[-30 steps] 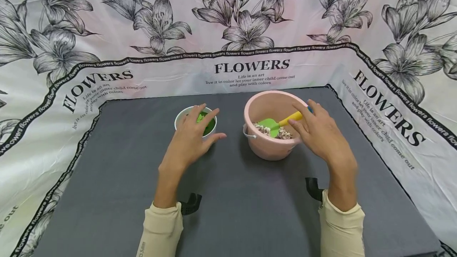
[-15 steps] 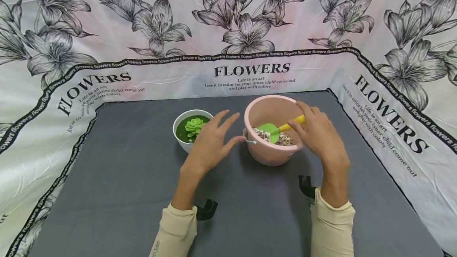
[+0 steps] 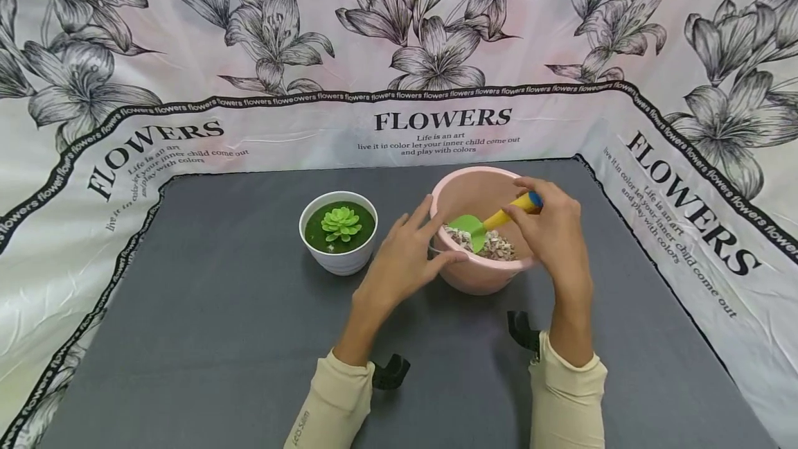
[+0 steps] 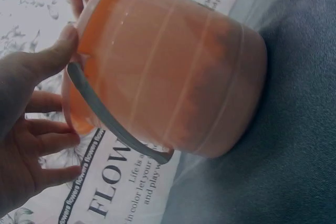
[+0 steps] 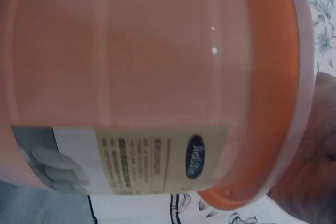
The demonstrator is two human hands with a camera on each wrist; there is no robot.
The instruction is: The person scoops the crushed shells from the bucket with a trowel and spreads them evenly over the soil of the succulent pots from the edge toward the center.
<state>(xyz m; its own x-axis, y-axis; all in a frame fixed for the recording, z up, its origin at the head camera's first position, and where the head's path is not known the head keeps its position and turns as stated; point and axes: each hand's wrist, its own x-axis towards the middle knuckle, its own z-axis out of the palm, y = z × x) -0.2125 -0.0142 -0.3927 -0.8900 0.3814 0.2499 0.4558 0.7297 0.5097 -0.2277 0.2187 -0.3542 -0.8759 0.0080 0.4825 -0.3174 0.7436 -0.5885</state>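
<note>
A pink bucket (image 3: 476,276) stands right of centre in the head view, holding small pale and brown gravel (image 3: 499,247). A toy shovel (image 3: 499,220) leans in it, with a green blade on the gravel and a yellow handle ending in blue. My right hand (image 3: 555,227) pinches that handle between thumb and fingers at the right rim. At the left rim is my left hand (image 3: 402,255), its fingers extended and spread. The left wrist view shows its thumb and fingertips right at the bucket's rim, beside the grey bail handle (image 4: 115,121).
Left of the bucket, a white pot (image 3: 341,262) holds a green succulent (image 3: 341,224). A grey cloth (image 3: 218,310) covers the table. Behind and at the sides hangs a flower-printed cloth (image 3: 436,61). A label (image 5: 152,158) is on the bucket's side.
My left hand has moved right, from over the succulent pot to the bucket's left rim, uncovering the plant. My right hand has shifted slightly left, closing its fingers on the shovel's handle.
</note>
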